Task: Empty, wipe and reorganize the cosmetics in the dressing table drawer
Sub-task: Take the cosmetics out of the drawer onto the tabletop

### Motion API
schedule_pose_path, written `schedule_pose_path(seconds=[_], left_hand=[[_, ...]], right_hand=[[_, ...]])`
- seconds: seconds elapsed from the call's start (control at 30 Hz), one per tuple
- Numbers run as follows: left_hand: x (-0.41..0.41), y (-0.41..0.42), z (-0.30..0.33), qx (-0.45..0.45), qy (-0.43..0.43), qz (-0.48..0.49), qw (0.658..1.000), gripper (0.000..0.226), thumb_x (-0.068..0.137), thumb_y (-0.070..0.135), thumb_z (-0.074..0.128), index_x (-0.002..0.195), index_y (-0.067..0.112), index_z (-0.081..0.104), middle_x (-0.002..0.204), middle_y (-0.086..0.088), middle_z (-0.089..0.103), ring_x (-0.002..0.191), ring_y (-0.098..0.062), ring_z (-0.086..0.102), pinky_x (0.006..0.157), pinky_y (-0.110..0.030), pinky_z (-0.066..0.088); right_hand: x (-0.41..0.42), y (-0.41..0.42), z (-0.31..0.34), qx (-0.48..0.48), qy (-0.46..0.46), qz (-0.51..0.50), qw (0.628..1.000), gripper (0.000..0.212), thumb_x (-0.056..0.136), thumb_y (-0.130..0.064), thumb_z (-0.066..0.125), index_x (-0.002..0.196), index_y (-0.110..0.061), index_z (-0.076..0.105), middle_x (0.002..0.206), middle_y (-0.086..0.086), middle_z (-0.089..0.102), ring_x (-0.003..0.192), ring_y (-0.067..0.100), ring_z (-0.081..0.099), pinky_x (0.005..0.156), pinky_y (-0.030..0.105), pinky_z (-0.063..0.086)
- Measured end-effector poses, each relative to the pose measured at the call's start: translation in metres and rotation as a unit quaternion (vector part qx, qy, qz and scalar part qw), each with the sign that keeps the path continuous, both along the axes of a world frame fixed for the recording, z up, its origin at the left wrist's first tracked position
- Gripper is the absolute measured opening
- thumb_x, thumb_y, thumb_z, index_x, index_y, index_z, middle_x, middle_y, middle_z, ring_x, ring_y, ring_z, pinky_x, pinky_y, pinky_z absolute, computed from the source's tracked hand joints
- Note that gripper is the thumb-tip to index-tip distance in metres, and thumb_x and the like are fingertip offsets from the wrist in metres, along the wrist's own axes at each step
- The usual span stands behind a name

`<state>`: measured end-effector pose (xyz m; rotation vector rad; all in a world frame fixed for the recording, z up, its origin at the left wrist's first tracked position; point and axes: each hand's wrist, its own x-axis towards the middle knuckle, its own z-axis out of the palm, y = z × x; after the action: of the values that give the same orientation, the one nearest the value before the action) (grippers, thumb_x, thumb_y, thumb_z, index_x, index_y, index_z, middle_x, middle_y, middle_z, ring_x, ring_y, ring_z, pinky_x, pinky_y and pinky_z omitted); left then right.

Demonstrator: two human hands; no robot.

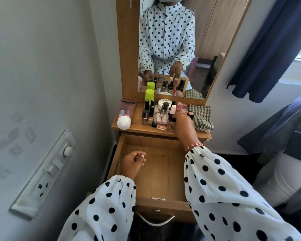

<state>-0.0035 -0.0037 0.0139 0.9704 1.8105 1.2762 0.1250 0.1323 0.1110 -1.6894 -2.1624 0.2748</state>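
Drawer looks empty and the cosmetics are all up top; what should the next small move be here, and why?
Probably take the checked cloth and wipe the drawer. Its floor shows bare, the cosmetics crowd the shelf, and the right hand is already among them, beside the cloth.

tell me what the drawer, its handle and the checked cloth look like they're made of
Drawer: probably wood-look laminate board, matte, with printed-looking grain on its base and walls.
Handle: likely metal, silver with a bright sheen along its curve.
Checked cloth: woven fabric, soft and matte, lying crumpled in folds on the table top.
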Motion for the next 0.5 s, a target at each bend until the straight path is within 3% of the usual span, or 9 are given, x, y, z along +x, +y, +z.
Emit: schedule_pose_path(seconds=[0.13,0.37,0.5], left_hand=[[0.000,-0.001,-0.003,-0.005,0.020,-0.019,1.000,0.016,0.091,0.008,0.050,0.095,0.009,0.065,0.076,-0.002,0.064,0.067,-0.008,0.058,0.061,-0.012,0.045],[0.000,0.000,-0.004,-0.005,0.038,-0.026,0.999,0.015,0.089,0.005,0.052,0.092,0.009,0.067,0.073,0.000,0.063,0.065,-0.005,0.057,0.060,-0.011,0.045],[0.000,0.000,-0.004,0.001,0.040,-0.030,0.999,0.016,0.089,0.004,0.051,0.093,0.006,0.066,0.073,0.000,0.062,0.064,-0.005,0.056,0.055,-0.004,0.044]], right_hand=[[0.002,-0.001,-0.003,0.029,0.029,0.017,0.999,0.030,0.085,0.006,0.052,0.112,-0.004,0.059,0.112,0.018,0.060,0.094,0.030,0.061,0.070,0.028,0.047],[0.008,-0.008,-0.002,0.037,0.061,0.034,0.997,0.036,0.086,0.005,0.053,0.120,-0.005,0.056,0.138,0.020,0.044,0.107,0.031,0.058,0.085,0.031,0.048],[0.016,-0.018,-0.001,0.099,0.109,0.073,0.986,0.026,0.087,0.000,0.052,0.112,-0.004,0.060,0.119,0.012,0.056,0.096,0.027,0.059,0.079,0.028,0.047]])
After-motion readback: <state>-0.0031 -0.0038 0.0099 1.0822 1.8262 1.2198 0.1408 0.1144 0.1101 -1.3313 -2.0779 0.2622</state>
